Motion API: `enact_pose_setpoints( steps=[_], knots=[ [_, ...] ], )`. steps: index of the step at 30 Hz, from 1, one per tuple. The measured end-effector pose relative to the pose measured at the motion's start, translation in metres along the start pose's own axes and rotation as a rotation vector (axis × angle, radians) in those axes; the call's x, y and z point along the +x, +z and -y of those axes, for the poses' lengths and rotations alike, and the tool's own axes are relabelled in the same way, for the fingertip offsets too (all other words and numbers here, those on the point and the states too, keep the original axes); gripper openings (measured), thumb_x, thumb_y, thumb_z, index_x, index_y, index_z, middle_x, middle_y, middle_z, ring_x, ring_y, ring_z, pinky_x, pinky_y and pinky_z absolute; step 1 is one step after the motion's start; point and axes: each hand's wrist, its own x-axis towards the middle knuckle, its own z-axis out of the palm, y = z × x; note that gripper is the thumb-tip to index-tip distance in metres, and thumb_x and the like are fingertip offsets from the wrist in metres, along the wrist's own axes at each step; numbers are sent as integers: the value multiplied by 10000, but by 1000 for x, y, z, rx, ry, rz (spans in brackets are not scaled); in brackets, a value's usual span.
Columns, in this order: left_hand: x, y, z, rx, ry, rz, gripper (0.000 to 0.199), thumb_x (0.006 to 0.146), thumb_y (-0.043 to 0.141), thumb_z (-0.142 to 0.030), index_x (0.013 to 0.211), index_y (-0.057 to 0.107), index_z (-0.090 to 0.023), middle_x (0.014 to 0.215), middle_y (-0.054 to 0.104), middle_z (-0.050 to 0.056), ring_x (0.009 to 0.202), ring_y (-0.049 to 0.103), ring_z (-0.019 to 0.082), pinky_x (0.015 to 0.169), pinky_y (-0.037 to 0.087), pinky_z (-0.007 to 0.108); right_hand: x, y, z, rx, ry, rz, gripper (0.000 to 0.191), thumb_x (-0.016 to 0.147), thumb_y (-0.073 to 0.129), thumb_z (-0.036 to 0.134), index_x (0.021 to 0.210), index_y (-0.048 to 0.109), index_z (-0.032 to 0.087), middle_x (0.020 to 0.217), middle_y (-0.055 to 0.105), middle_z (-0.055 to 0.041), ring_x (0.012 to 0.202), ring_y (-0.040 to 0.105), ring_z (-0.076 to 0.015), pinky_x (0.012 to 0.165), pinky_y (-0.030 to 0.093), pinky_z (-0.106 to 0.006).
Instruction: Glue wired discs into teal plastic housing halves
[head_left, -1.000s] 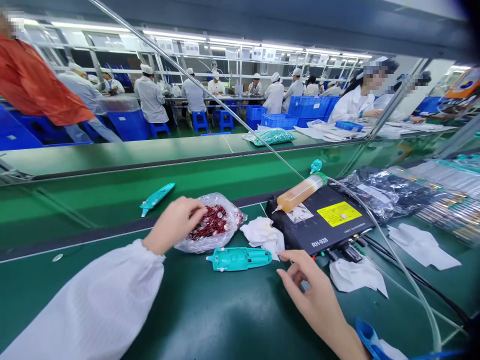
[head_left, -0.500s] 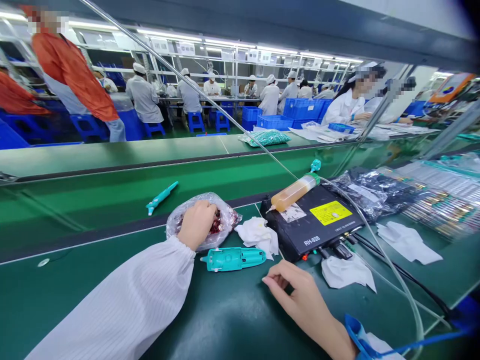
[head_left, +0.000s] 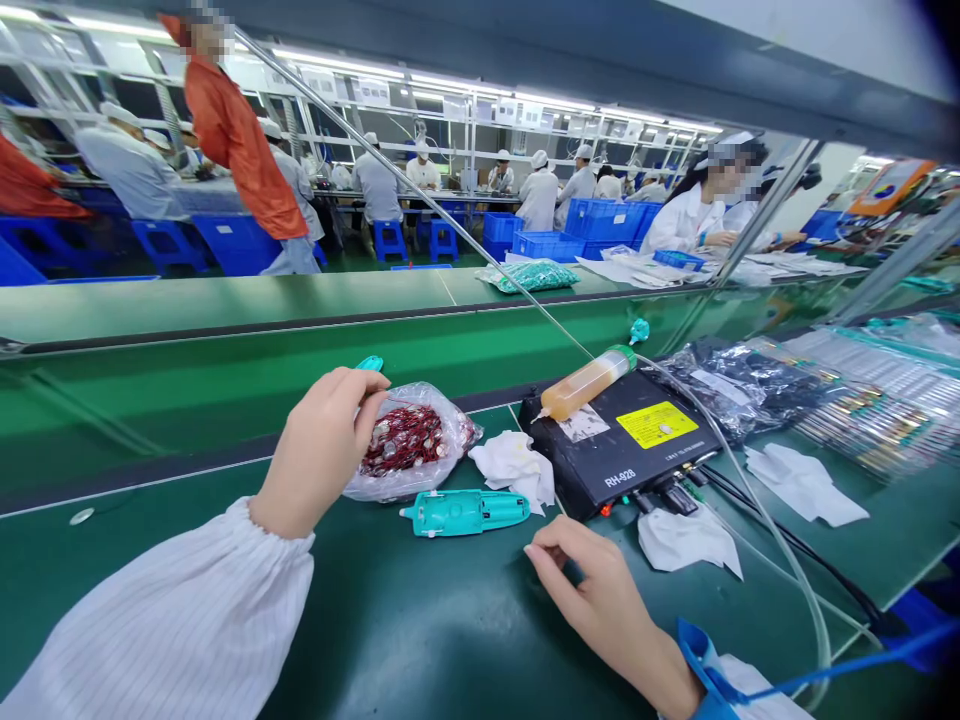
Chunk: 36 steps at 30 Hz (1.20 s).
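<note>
Contact with the clear plastic bag (head_left: 411,445) is broken: the left hand (head_left: 319,450) is raised just beside it, no longer pressed on top as in the earlier view, and the red-and-silver parts (head_left: 401,440) inside are left uncovered. The fingers (head_left: 369,402) of that hand are pressed together, but whether anything is pinched cannot be told. A teal tip (head_left: 369,363) is seen just behind them, mostly hidden. The bag is lying on the green worktop (head_left: 420,620), beside a crumpled tissue (head_left: 514,470). The right hand (head_left: 600,590) is held curled, thumb and fingers drawn together with nothing seen in them, near a teal plastic housing (head_left: 465,513), which is not touched.
</note>
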Motion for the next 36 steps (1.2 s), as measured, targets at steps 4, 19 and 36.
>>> enact_pose_setpoints(
  steps=[4, 19, 36],
  knots=[
    [-5, 14, 7, -32, 79, -56, 297, 924, 354, -228, 902, 636, -141, 886, 646, 99, 838, 623, 225, 768, 498, 332, 3, -1, 3, -7, -32, 8, 159, 910, 480, 162, 761, 530, 188, 668, 552, 11, 580, 510, -100, 546, 400, -205],
    [-76, -15, -79, -396, 301, 36, 144, 939, 470, -103, 955, 605, -151, 820, 638, 35, 780, 526, 174, 703, 432, 306, 46, -7, 46, 579, 399, 342, 221, 765, 661, 328, 913, 590, 180, 738, 670, -24, 725, 668, -177, 716, 534, -307],
    [-107, 32, -21, -314, 171, 203, 284, 915, 499, -426, 1136, 574, -262, 1147, 635, 77, 1039, 609, 269, 857, 514, 409, 43, 10, 27, 643, 471, 286, 99, 740, 621, 207, 687, 554, 156, 545, 483, 61, 482, 427, -46, 466, 324, -160]
  ],
)
